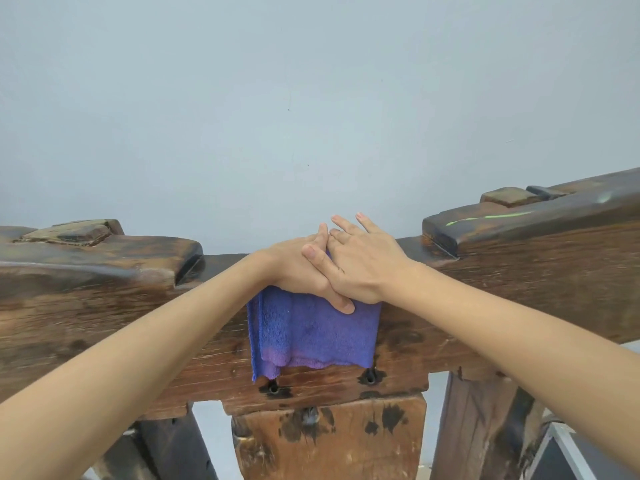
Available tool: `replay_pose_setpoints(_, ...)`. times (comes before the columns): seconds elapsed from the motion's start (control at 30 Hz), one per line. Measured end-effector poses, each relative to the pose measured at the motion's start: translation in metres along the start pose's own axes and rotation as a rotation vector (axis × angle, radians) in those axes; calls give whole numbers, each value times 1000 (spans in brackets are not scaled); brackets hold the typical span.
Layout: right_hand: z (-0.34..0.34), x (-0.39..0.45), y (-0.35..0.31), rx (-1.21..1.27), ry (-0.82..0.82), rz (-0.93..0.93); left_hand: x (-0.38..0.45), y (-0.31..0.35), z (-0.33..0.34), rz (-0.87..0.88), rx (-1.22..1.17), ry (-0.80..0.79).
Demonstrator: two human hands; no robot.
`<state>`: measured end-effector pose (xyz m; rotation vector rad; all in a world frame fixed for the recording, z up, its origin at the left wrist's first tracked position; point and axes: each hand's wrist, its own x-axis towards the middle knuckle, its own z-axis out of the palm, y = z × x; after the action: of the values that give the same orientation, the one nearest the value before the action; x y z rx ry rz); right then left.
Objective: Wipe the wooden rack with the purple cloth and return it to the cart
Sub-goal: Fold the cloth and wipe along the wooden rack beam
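The purple cloth (313,332) is hanging folded over the top edge of the wooden rack (104,306), in the lower notch between two raised blocks of the beam. Its lower edge is reaching down the front face, just above two dark holes in the wood.

The left hand (301,268) is lying flat on the cloth on top of the beam, with fingers straight and pressing down. The right hand (360,265) is resting across the left one, also with fingers stretched out; its thumb is touching the cloth on the front side. Neither hand is curling around anything.

Behind the rack a pale blue-grey wall (311,98) is filling the view. A thin green mark (485,218) is showing on the right block.
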<state>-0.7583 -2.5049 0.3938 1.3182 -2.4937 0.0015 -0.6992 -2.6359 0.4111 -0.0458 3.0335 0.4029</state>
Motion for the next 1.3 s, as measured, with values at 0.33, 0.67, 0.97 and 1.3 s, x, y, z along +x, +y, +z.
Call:
replay_pose_setpoints(0.33,1,-23,46,-114,59,10,31,43,6,90,-5,-21)
replay_pose_setpoints(0.67,-8,-47,69,-312,113,38,55,75,9,163,2,-60)
replay_pose_setpoints(0.97,-16,-66,73,-386,101,176,61,95,9,240,-72,-38)
replay_pose_setpoints(1.3,35,-141,52,190,682,484,60,83,10,279,-326,-23)
